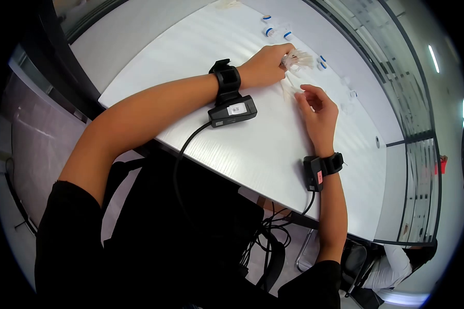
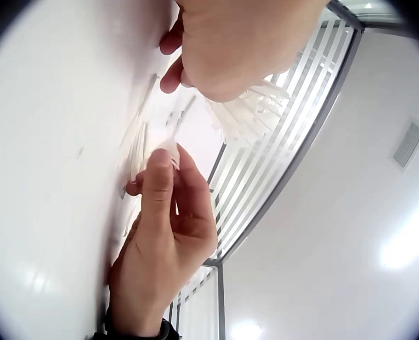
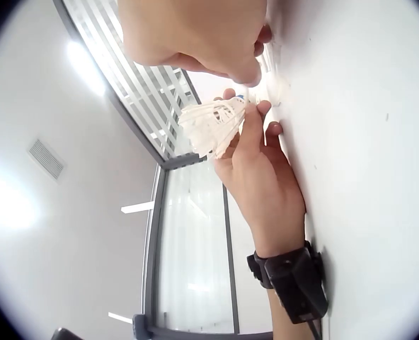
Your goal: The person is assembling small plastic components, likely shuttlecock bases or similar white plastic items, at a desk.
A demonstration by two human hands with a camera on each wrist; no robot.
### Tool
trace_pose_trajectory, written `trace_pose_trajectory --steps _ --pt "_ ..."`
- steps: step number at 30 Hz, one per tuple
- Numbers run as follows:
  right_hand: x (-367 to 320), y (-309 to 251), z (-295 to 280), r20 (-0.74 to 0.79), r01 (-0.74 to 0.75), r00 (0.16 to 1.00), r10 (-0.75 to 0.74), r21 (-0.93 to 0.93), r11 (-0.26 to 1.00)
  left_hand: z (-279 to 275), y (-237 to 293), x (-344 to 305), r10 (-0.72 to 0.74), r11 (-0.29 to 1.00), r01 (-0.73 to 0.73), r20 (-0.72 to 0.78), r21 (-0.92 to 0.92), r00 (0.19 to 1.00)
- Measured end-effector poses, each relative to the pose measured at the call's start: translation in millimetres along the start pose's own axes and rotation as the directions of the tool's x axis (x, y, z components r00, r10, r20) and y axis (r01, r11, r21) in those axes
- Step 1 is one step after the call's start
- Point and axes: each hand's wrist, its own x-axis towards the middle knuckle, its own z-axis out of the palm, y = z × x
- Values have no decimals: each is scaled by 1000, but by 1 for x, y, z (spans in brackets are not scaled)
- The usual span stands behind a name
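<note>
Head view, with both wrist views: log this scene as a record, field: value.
surface: white table
left hand: grip at the base end of a feathered shuttlecock
right hand: fingertips pinch a small white piece; exact type unclear
hand spacing: close together, not touching in head view
far side of table: several small blue-banded objects
worn gear: black wrist device on each arm, left and right
</note>
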Motion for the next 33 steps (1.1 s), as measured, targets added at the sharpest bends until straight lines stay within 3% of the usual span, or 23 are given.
trace_pose_trajectory --steps 5,11,17,33 --pt "2 2 0 -80 -33 996 27 -67 997 -1 5 2 -24 999 24 9 32 1000" --pt "2 3 -1 -100 82 992 -83 -17 997 -1 2 1 19 998 -19 -6 57 1000" --pt "0 4 -1 -35 -3 999 5 43 999 3 -5 4 56 998 -55 -19 43 998" --pt "-2 -2 -1 7 48 999 -48 44 998 1 -10 4 117 991 -118 22 64 993"
